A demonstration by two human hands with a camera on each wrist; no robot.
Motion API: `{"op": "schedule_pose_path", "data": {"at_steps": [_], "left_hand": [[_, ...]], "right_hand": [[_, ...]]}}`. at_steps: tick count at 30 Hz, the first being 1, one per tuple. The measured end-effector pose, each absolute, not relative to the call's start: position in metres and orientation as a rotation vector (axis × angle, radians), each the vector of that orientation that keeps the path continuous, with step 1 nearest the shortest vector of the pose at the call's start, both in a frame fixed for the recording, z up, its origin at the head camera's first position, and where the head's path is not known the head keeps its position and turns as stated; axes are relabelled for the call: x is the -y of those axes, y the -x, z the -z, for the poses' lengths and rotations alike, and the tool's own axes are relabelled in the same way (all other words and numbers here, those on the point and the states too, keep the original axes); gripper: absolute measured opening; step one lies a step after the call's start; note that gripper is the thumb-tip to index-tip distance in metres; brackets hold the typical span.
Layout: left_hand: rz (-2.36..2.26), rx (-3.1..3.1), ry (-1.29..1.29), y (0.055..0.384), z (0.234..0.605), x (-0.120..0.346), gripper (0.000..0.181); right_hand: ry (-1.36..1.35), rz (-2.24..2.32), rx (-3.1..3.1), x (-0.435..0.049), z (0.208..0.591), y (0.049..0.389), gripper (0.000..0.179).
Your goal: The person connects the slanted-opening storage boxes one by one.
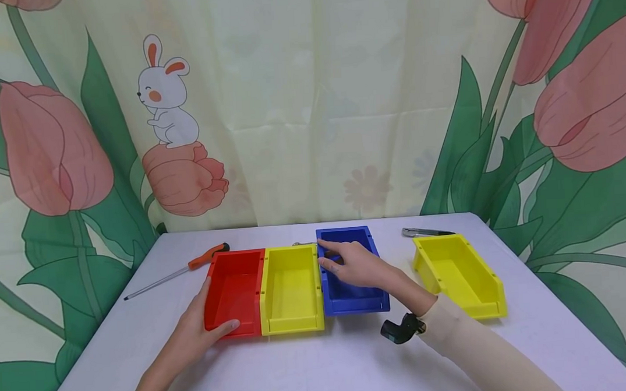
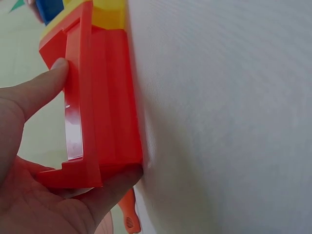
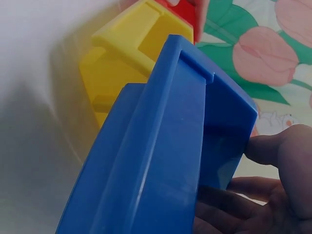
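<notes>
Your right hand [image 1: 359, 266], the nearer one, pinched the blue bin [image 1: 357, 305], which pointed longways at the worktop's [image 1: 299, 371] back edge; your left hand [image 1: 190, 335] gripped the red bin [image 1: 235, 289].

Through the head view I looked forward and down at the blue bin [image 1: 357, 305] from above the table's [image 1: 299, 371] near side, far enough back to include the curtain [image 1: 280, 162] behind it. My left wrist view sat close to the red bin [image 2: 112, 97], turned sideways, facing toward the blue bin. My right wrist view, also sideways, hugged the blue bin's front, facing past it toward the neighbouring yellow bin [image 3: 112, 73]. Both wrist views shared all three bins.
</notes>
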State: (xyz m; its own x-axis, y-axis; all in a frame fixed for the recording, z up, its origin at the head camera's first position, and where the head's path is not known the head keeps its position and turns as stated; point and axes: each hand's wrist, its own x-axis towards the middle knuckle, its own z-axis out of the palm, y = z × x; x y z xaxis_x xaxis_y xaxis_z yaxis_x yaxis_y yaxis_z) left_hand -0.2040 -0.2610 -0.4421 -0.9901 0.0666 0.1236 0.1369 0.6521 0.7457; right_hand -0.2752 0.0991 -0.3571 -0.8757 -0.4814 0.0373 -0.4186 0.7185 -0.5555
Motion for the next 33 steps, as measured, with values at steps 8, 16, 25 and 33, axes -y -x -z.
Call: {"op": "schedule_pose_path", "data": {"at_steps": [8, 16, 25, 33], "left_hand": [[1.273, 2.781, 0.18, 0.202, 0.442, 0.262, 0.122], [1.268, 2.791, 0.177, 0.201, 0.441, 0.262, 0.122], [1.269, 2.777, 0.208, 0.202, 0.441, 0.262, 0.121], [1.309, 2.768, 0.195, 0.202, 0.438, 0.26, 0.123]], "right_hand": [[0.715, 0.826, -2.814, -0.097, 0.363, 0.273, 0.06], [0.704, 0.818, -2.808, -0.095, 0.365, 0.273, 0.06], [0.697, 0.81, -2.8, -0.095, 0.368, 0.272, 0.061], [0.713, 0.808, -2.809, -0.096, 0.371, 0.271, 0.061]]}}
